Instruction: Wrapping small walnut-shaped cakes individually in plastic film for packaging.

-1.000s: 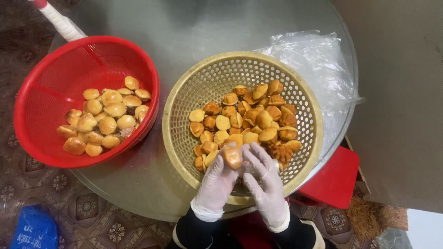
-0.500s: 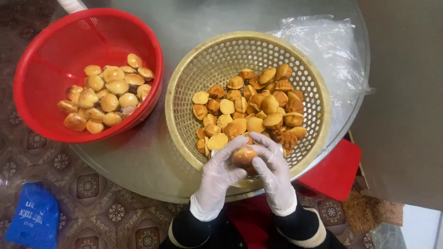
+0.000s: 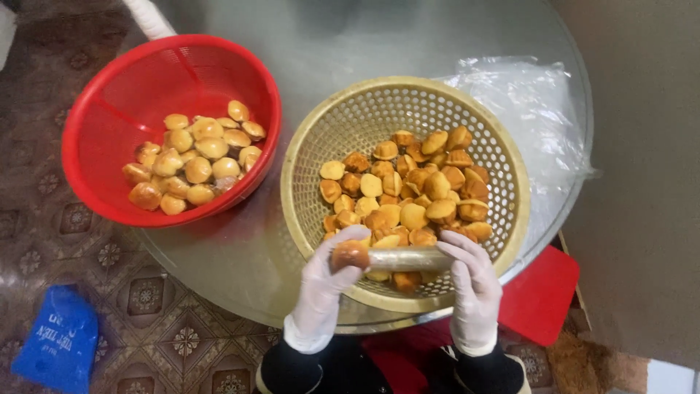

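Note:
Both my hands wear thin clear gloves and hover over the near rim of a yellow plastic basket (image 3: 313,138) full of small golden-brown cakes (image 3: 412,186). My left hand (image 3: 324,292) pinches one small cake (image 3: 350,255) at the mouth of a clear plastic wrapper (image 3: 408,259), which is stretched sideways like a tube. My right hand (image 3: 474,292) grips the wrapper's other end. Whether the cake is inside the wrapper I cannot tell.
A red plastic basket (image 3: 109,109) with several more cakes (image 3: 193,160) stands at the left on the round glass table (image 3: 240,255). Clear plastic bags (image 3: 532,109) lie at the right. A red stool (image 3: 543,295) and a blue bag (image 3: 55,339) sit on the patterned floor.
Earlier both hands were cupped together around one cake. Now they have drawn apart, the left with the cake, the right pulling the clear wrapper out to the right.

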